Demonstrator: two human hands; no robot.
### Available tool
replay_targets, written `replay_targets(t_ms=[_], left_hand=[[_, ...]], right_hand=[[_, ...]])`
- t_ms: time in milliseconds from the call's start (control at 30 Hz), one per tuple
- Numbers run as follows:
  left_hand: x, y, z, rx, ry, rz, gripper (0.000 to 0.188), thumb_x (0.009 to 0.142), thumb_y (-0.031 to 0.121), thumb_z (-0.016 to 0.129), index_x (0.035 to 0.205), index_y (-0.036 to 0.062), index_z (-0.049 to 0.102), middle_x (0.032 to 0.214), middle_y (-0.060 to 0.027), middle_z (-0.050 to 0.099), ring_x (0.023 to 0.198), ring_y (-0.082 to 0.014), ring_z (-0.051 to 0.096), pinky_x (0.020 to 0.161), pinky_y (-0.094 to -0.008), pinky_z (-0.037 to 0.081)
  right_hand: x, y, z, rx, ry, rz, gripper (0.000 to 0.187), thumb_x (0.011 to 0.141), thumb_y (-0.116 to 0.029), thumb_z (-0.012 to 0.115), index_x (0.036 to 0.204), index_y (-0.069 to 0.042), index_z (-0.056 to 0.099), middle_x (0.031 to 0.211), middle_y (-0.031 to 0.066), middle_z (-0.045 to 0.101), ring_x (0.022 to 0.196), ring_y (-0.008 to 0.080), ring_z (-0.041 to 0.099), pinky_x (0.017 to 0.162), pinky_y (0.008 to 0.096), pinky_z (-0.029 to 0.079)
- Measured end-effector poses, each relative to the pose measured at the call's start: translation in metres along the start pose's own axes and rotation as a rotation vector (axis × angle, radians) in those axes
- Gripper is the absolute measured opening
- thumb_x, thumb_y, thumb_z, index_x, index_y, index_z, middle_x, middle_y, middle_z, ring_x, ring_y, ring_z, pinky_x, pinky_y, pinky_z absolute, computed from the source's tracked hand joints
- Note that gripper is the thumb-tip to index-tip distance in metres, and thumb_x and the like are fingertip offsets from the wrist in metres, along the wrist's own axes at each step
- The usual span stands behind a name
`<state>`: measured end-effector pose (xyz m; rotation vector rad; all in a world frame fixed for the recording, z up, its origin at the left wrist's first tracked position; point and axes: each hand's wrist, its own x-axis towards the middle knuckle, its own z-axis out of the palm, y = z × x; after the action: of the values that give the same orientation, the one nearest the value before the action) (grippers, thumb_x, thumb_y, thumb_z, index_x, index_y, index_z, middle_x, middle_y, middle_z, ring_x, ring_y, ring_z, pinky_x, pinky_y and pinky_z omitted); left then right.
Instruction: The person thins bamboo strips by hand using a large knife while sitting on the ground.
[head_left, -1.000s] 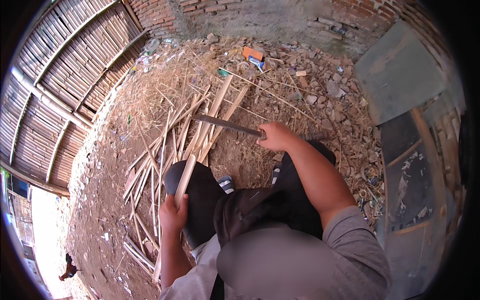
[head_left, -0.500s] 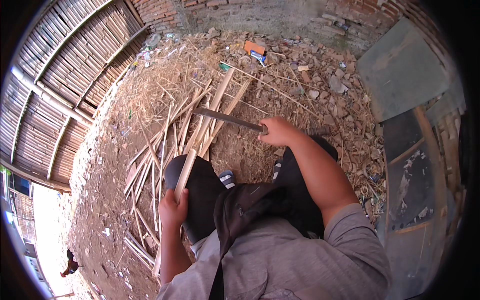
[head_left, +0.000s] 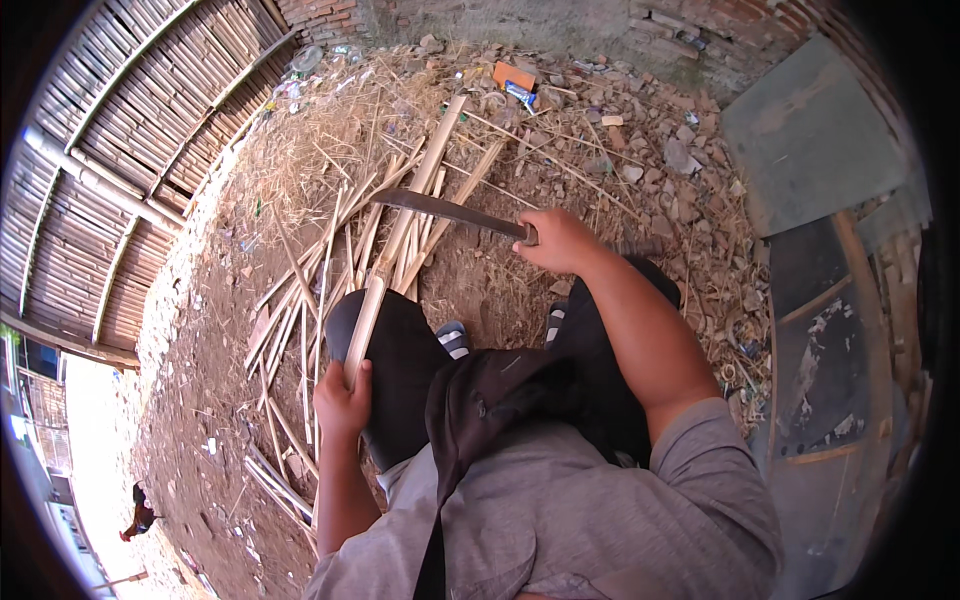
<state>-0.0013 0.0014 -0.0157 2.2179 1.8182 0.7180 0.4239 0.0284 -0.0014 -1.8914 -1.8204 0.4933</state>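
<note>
My left hand [head_left: 340, 397] is closed round the near end of a long split bamboo strip [head_left: 372, 312]. The strip slants up past my left knee and away from me, over other strips. In my right hand [head_left: 555, 240] is the handle of a machete [head_left: 455, 212], its dark, slightly curved blade pointing left. The blade lies across the strip in view, beyond my left knee; whether it touches the bamboo I cannot tell. Beneath and left of the held strip, a loose pile of thin bamboo strips [head_left: 290, 325] spreads over the dirt.
A bamboo-slat wall [head_left: 130, 110] stands on the left, a brick wall [head_left: 560, 30] at the back. Stone rubble and litter [head_left: 640, 160] cover the far right ground. Grey sheets [head_left: 810, 140] and dark panels [head_left: 820, 370] lean at right. A chicken [head_left: 138, 515] is at the lower left.
The view has tilted slightly. The machete's tip has shifted a little left across the strip, and the strip's far end has moved farther away. Both hands keep their grip.
</note>
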Motion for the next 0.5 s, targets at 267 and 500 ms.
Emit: replay_targets(t_ms=[267,500], left_hand=[[-0.0003,-0.0021,0.0019,-0.021,0.011,0.015,0.049,0.093,0.039,0.072,0.07,0.0033,0.046,0.059,-0.0201,0.054,0.054,-0.0418,0.055,0.052,-0.0484,0.042],[0.0002,-0.0063,0.0072,-0.074,0.048,0.033,0.049,0.093,0.038,0.072,0.07,0.0037,0.046,0.058,-0.019,0.053,0.051,-0.0392,0.054,0.05,-0.0468,0.041]], right_hand=[[0.0009,0.0048,0.0059,0.045,0.052,-0.063,0.036,0.082,-0.03,0.078,0.103,-0.003,0.066,0.076,0.0184,0.065,0.074,0.0378,0.066,0.069,0.0463,0.05],[0.0038,0.0064,0.0063,0.059,0.045,-0.066,0.032,0.081,-0.028,0.078,0.099,-0.004,0.066,0.073,0.0164,0.064,0.07,0.0353,0.065,0.067,0.0446,0.049]])
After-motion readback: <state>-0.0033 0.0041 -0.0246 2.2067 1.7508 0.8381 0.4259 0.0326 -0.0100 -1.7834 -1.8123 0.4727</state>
